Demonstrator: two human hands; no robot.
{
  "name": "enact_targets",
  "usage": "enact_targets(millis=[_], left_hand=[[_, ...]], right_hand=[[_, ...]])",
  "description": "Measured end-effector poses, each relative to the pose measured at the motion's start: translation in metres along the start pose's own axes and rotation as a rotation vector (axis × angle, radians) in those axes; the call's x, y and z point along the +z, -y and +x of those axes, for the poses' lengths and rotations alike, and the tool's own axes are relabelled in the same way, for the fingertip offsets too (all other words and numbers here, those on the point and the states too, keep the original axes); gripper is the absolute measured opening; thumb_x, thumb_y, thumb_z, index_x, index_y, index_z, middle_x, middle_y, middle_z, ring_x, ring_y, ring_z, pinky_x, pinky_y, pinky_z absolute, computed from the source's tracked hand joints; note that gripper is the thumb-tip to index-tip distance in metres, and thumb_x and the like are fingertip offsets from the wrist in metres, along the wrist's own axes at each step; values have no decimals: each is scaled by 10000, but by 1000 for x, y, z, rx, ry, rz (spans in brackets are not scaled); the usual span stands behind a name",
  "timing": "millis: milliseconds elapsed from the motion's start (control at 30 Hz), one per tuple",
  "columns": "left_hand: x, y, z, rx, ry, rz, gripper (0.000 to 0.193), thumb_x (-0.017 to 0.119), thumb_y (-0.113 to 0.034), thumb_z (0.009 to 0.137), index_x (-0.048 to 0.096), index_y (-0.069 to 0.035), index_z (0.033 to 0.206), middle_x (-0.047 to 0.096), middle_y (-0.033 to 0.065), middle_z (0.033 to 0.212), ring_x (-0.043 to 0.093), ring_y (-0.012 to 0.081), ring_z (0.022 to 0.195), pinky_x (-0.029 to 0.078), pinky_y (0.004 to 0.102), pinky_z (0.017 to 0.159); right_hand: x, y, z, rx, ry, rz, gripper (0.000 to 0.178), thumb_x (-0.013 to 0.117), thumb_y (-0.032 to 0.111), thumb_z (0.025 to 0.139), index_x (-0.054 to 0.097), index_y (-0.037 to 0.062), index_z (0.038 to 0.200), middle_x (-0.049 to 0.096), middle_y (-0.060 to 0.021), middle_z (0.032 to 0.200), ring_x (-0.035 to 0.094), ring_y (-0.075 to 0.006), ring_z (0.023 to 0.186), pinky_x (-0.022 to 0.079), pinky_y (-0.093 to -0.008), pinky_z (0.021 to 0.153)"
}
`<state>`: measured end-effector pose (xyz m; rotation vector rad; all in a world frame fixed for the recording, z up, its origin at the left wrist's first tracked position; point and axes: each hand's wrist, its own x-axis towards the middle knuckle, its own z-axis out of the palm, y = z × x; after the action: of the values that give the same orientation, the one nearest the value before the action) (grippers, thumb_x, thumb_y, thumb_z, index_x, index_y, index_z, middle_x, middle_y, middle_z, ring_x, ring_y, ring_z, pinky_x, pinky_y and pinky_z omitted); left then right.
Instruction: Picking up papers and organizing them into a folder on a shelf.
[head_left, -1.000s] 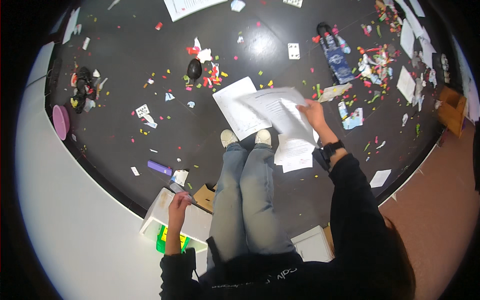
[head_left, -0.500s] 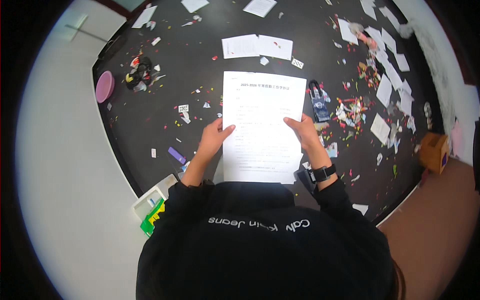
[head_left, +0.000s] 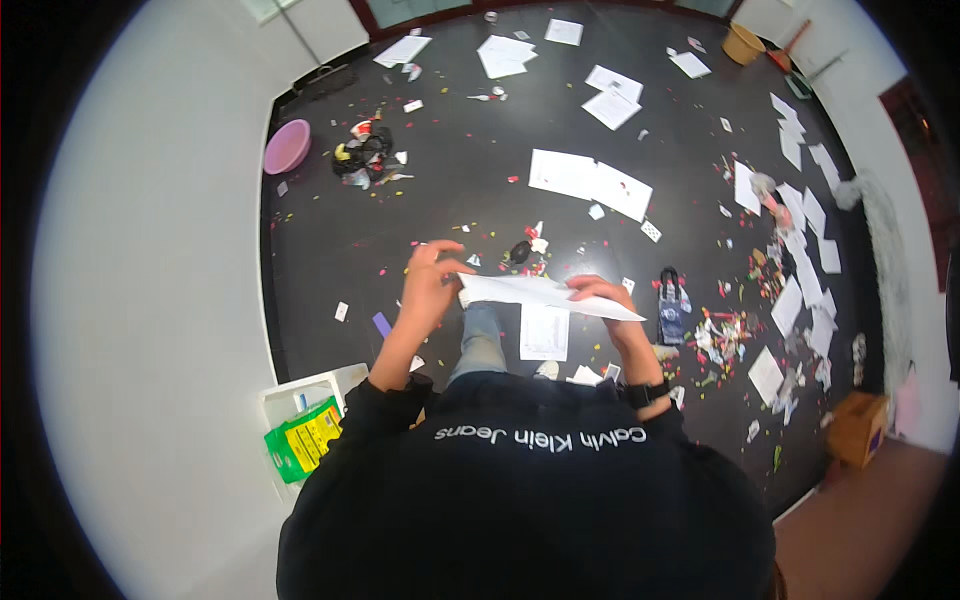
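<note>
A white sheet of paper [head_left: 525, 290] is tilted so that it shows as a narrow, slightly curved strip in front of me. My left hand [head_left: 432, 285] is at its left end, thumb against the corner and another finger raised apart; the grip under the sheet is hidden. On the right part, my right hand [head_left: 605, 295] grips the sheet, fingers over its upper edge. Below it a printed paper [head_left: 544, 335] lies on the floor, close to my leg [head_left: 482, 340].
Papers, cards and colourful scraps litter the dark floor [head_left: 450, 200]. A pink basin [head_left: 288, 147] stands by the left wall, near a black plastic bag [head_left: 365, 158]. At right are a dark blue pouch [head_left: 670, 310] and a wooden box [head_left: 857, 428]. A green-yellow package [head_left: 305, 440] sits lower left.
The upright printed sheet has tipped to nearly edge-on, and its right end has dropped. My left hand's finger has lifted away from it. The view has shifted, showing more of the far floor.
</note>
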<state>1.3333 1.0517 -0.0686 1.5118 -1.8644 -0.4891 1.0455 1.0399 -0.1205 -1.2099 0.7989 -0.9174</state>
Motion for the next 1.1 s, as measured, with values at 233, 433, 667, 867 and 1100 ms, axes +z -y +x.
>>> enact_targets(millis=[233,433,667,867,1100], left_hand=[[-34,44,47,-13,0,-131,258,637,40,555,611,-99,770,513,41,1022,443,244,989,380,320,820],[-75,109,72,-32,-85,-145,183,631,38,604,580,-79,736,530,25,1007,440,233,1007,379,323,812],[-114,159,63,-268,-164,-604,286,626,36,613,559,-43,879,534,61,1017,481,185,964,367,298,830],[-116,180,79,-351,-17,-869,427,657,-8,636,490,7,1028,541,75,955,497,166,920,351,293,847],[-106,190,151,-353,274,-792,319,674,-70,638,547,5,921,560,53,882,512,150,862,351,271,832]], right_hand=[[45,4,95,11,144,-145,122,633,89,618,631,43,732,582,-91,932,550,-165,863,435,-246,742],[78,13,174,74,268,-204,94,615,105,662,627,52,739,590,-87,882,550,-148,832,430,-235,717],[122,5,230,117,297,-235,79,530,23,729,603,48,746,607,-48,832,563,-144,813,419,-240,743],[123,11,274,60,369,-220,86,511,0,729,589,38,729,606,-67,814,563,-175,831,425,-262,742],[97,5,337,49,223,-139,79,509,19,739,581,37,768,594,-46,783,551,-130,792,432,-256,704]])
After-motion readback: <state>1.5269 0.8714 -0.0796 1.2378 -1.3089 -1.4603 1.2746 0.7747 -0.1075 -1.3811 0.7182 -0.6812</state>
